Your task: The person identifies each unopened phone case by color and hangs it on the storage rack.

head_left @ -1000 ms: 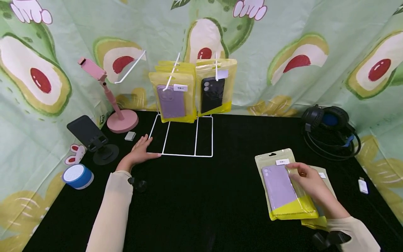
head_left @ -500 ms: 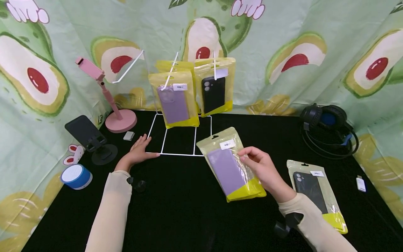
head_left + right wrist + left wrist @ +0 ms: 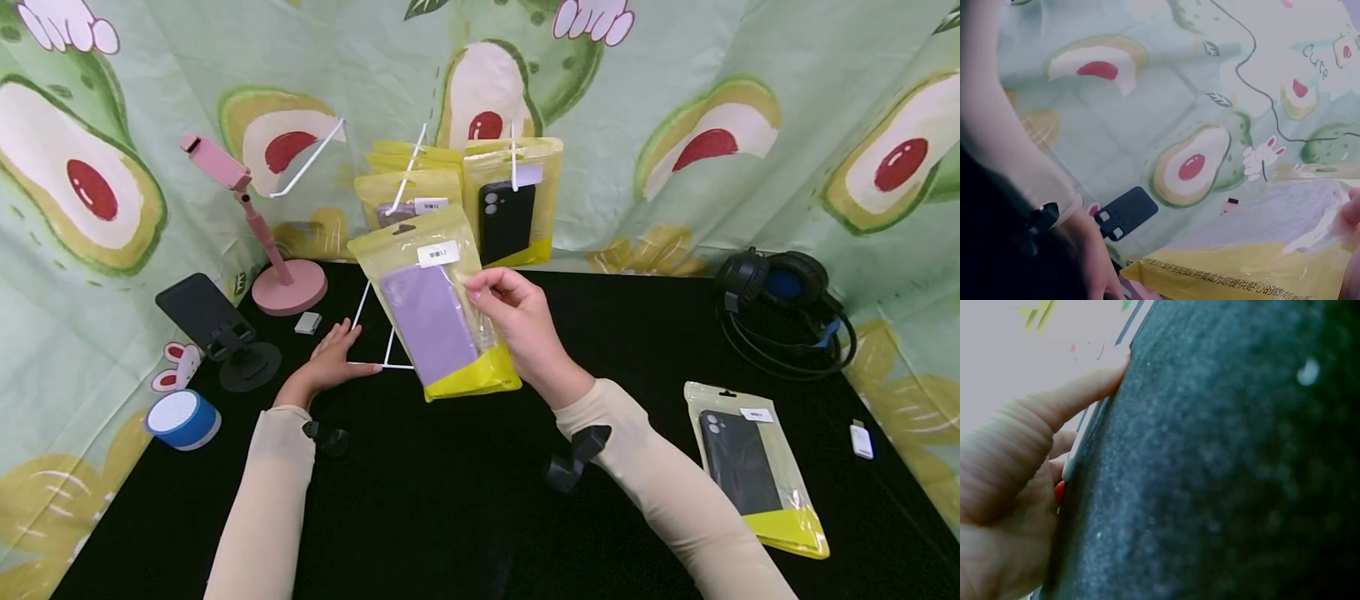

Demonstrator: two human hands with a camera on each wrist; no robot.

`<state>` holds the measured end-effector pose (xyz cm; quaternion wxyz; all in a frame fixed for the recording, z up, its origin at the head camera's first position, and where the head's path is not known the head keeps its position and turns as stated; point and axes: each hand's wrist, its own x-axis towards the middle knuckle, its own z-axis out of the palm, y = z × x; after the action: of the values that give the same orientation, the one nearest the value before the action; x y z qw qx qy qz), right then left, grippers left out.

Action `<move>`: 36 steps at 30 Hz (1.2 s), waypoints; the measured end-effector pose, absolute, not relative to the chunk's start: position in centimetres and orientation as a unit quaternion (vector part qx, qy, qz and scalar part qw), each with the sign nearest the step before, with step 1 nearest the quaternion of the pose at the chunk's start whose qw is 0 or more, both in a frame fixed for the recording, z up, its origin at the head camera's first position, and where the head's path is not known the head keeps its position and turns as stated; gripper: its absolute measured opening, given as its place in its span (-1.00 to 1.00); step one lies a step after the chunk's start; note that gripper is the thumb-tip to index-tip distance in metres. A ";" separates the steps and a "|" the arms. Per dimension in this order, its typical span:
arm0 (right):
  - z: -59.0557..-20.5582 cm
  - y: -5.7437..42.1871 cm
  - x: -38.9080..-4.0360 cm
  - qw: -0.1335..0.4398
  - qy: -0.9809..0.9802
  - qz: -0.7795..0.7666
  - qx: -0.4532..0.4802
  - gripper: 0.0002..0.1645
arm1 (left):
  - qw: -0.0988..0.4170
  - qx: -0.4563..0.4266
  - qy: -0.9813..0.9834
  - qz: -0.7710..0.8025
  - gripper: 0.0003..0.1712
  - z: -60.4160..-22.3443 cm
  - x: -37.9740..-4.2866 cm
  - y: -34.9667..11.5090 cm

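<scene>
My right hand (image 3: pixel 528 333) pinches the right edge of a yellow-and-clear pouch holding a purple phone case (image 3: pixel 427 325). The pouch tilts in front of the white wire display rack (image 3: pixel 399 367), its hang hole toward the middle prong. Behind it, another purple case's pouch (image 3: pixel 367 193) hangs on that prong, partly hidden. A black case's pouch (image 3: pixel 508 221) hangs on the right prong; the left prong (image 3: pixel 307 160) carries nothing. My left hand (image 3: pixel 330 358) rests with spread fingers at the rack base's front left corner. In the left wrist view its thumb (image 3: pixel 1085 390) lies along the white wire.
Right of my arm lies another black case's pouch (image 3: pixel 742 462), near a white USB stick (image 3: pixel 862 440) and black headphones (image 3: pixel 780 283). On the left stand a pink phone holder (image 3: pixel 288 287), a black phone stand (image 3: pixel 206 317) and a blue speaker (image 3: pixel 182 419). A patterned curtain (image 3: pixel 592 192) hangs behind.
My right hand has lifted the purple case's pouch off the table and carried it left and up to the rack, uncovering the black case's pouch. My left hand has stayed put.
</scene>
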<state>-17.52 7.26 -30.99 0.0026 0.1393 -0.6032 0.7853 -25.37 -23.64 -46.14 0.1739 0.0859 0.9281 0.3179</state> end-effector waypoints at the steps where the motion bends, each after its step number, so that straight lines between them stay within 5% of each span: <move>1: -30.8 6.8 -17.8 0.004 -0.598 0.789 0.139 -0.79 | 0.174 0.086 0.928 0.317 0.16 -46.1 -25.3 -23.6; 25: -31.6 4.0 -23.4 0.057 -0.633 0.770 0.057 -0.92 | 0.177 0.078 0.930 0.312 0.17 -45.9 -25.2 -23.6; 36: -35.9 9.5 -21.9 -0.023 -0.686 0.725 0.057 -0.81 | 0.182 0.073 0.929 0.313 0.17 -46.1 -25.5 -23.5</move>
<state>-21.89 9.54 -35.95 -0.0226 0.0574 -0.6858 0.7252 -25.54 -23.53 -46.13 0.1823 0.0732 0.9292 0.3130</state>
